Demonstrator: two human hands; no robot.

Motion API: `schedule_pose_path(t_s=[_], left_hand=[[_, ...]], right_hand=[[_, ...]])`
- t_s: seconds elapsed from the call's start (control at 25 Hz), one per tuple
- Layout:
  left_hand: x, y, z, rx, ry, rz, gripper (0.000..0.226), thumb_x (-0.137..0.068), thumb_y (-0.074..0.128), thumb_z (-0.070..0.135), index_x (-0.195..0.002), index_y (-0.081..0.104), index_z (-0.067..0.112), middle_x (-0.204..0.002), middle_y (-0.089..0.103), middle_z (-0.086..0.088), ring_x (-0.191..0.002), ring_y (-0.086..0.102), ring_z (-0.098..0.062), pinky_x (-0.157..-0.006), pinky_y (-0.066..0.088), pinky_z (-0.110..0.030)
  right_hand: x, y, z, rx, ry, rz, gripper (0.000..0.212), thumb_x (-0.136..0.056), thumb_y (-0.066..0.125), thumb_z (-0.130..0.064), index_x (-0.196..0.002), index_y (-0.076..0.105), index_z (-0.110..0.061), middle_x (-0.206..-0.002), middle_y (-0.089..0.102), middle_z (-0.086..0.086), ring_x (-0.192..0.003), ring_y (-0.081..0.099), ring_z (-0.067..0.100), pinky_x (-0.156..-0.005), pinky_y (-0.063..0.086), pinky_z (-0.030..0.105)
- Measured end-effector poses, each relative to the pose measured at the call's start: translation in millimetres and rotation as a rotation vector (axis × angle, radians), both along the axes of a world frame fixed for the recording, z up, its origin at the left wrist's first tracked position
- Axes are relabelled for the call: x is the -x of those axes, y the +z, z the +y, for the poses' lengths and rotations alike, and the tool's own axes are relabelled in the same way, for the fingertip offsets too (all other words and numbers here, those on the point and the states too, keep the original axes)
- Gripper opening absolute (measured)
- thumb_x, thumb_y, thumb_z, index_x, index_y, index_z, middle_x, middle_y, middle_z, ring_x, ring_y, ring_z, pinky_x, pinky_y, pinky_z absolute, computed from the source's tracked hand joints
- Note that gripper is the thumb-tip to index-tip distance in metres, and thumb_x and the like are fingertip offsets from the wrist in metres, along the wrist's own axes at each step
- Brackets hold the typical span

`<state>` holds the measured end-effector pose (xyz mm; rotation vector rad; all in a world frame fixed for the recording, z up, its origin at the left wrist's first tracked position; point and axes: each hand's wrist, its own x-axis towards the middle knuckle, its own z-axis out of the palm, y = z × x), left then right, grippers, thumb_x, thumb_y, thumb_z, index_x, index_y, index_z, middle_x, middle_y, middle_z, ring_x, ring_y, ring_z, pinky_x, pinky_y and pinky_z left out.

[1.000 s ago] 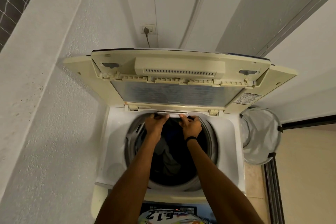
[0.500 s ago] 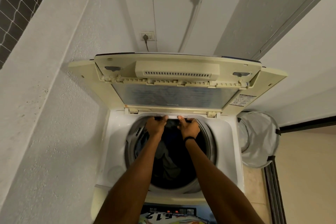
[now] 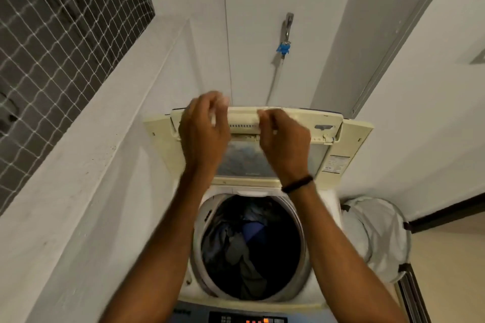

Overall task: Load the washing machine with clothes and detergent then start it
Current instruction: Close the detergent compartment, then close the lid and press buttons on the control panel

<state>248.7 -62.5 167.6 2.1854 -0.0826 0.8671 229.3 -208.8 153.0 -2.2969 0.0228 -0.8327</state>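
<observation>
A top-loading washing machine (image 3: 324, 220) stands below me with its cream lid (image 3: 331, 123) folded up at the back. Dark and grey clothes (image 3: 237, 250) lie in the drum (image 3: 199, 246). Both my hands are up at the lid's top edge, blurred by motion. The fingers of my left hand (image 3: 203, 136) curl over the lid's upper left part. My right hand (image 3: 284, 143), with a black wristband, curls its fingers on the vented ridge near the lid's middle. The lit control panel (image 3: 252, 319) shows at the bottom edge.
A white mesh laundry basket (image 3: 379, 233) stands right of the machine. Behind the lid, a blue tap (image 3: 283, 48) and hose hang on the white wall. A netted window (image 3: 52, 47) sits above the left ledge. Walls close in on both sides.
Both hands left the back rim of the drum opening and rose to the top edge of the raised lid. My view tilted upward.
</observation>
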Motion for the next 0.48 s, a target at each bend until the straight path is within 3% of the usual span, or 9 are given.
schedule_pose_path(t_s=[0.04,0.12,0.2,0.32,0.48], left_hand=[[-18.9,10.5,-0.4,-0.104,-0.017,0.072,0.037,-0.099,0.046,0.048,-0.11,0.069,0.021,-0.109,0.07,0.006,-0.102,0.06,-0.01,-0.088,0.044,-0.023],[-44.5,11.4,-2.5,-0.436,-0.04,0.355,0.06,-0.098,0.027,0.063,-0.109,0.07,0.023,-0.112,0.072,0.0,-0.108,0.062,-0.021,-0.096,0.041,-0.039],[-45.7,0.9,-5.8,-0.619,-0.025,0.515,0.074,-0.098,0.014,0.065,-0.107,0.072,0.021,-0.108,0.073,-0.008,-0.105,0.062,-0.028,-0.096,0.036,-0.044],[-10.1,-7.2,-1.9,-0.612,0.013,0.506,0.08,-0.096,0.011,0.068,-0.106,0.074,0.02,-0.106,0.074,-0.008,-0.105,0.06,-0.028,-0.094,0.034,-0.045],[82.5,-34.0,17.3,-0.637,0.036,0.466,0.083,-0.094,0.012,0.072,-0.09,0.078,0.021,-0.092,0.076,-0.003,-0.1,0.058,-0.027,-0.089,0.034,-0.043]], right_hand=[[-14.7,15.3,-5.8,0.058,-0.029,0.001,0.032,-0.098,0.049,-0.041,-0.092,0.069,-0.017,-0.078,0.07,-0.002,-0.072,0.061,0.014,-0.066,0.047,0.026],[-40.9,25.4,-16.6,0.269,-0.061,0.198,0.053,-0.098,0.035,-0.057,-0.092,0.07,-0.018,-0.086,0.073,0.004,-0.084,0.065,0.024,-0.08,0.049,0.037],[-45.8,14.8,-22.4,0.441,-0.068,0.344,0.067,-0.099,0.024,-0.059,-0.079,0.069,-0.014,-0.08,0.073,0.011,-0.08,0.065,0.032,-0.083,0.044,0.041],[-12.0,-0.8,-16.2,0.489,-0.099,0.301,0.068,-0.099,0.026,-0.055,-0.066,0.068,-0.012,-0.067,0.071,0.012,-0.066,0.064,0.033,-0.075,0.044,0.039],[77.4,-24.5,-2.5,0.525,-0.185,0.176,0.061,-0.092,0.043,-0.051,-0.048,0.06,-0.012,-0.046,0.061,0.009,-0.043,0.058,0.03,-0.049,0.036,0.027]])
